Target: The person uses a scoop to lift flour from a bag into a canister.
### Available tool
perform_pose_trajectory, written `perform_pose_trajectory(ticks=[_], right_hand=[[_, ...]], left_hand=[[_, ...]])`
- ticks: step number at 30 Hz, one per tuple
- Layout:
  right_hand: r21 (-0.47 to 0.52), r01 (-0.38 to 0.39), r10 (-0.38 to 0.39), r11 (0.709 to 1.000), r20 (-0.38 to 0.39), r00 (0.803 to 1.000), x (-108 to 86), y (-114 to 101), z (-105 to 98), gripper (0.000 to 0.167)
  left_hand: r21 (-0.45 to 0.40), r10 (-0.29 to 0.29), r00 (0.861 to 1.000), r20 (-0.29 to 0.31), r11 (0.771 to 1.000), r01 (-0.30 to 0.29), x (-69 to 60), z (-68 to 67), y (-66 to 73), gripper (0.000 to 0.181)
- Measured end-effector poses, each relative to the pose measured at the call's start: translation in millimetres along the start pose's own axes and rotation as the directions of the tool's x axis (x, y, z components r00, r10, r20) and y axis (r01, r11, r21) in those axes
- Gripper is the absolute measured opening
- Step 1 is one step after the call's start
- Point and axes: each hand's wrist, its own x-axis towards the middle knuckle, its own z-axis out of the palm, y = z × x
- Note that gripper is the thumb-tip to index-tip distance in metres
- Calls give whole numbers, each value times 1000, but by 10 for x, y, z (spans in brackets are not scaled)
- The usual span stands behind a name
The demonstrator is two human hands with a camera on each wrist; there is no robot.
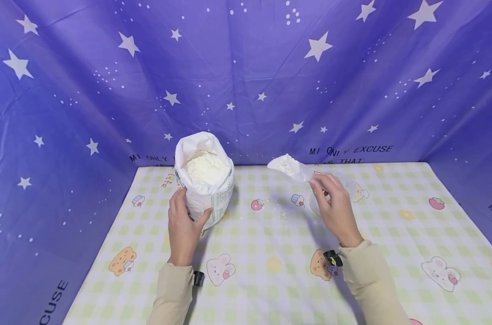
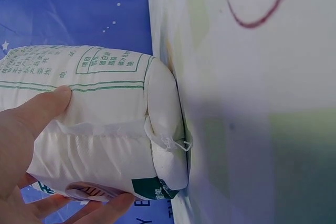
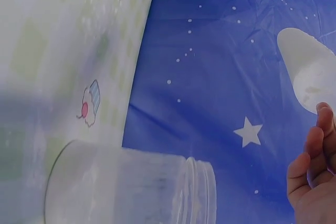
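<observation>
An open white bag (image 1: pixel 219 198) of white powder stands at the left back of the table. My left hand (image 1: pixel 185 230) grips its near side, thumb and fingers spread around the bag (image 2: pixel 105 103), as the left wrist view shows. My right hand (image 1: pixel 335 207) pinches a clear scoop (image 1: pixel 304 173) heaped with white powder, held in the air right of the bag. In the right wrist view the scoop (image 3: pixel 310 72) is above and to the right of a clear jar (image 3: pixel 131 187) with a threaded neck. From the head, the right hand partly hides the jar.
A checked cloth (image 1: pixel 254 280) with cartoon prints covers the table. Some white powder (image 1: pixel 282 210) lies scattered on it between the bag and the right hand. Blue star-printed curtain (image 1: pixel 237 81) hangs behind and at both sides.
</observation>
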Motion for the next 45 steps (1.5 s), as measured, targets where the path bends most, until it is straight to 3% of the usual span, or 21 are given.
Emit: perform_pose_trajectory(ticks=[22,45], right_hand=[[-83,-66,61,994,-61,996,-185,233,-288,18],[-131,-148,139,980,-73,988,-353,356,-497,21]], left_hand=[[-5,27,1000,0,1000,-27,6,24,-37,86],[0,11,1000,6,1000,-11,15,5,-31,84]])
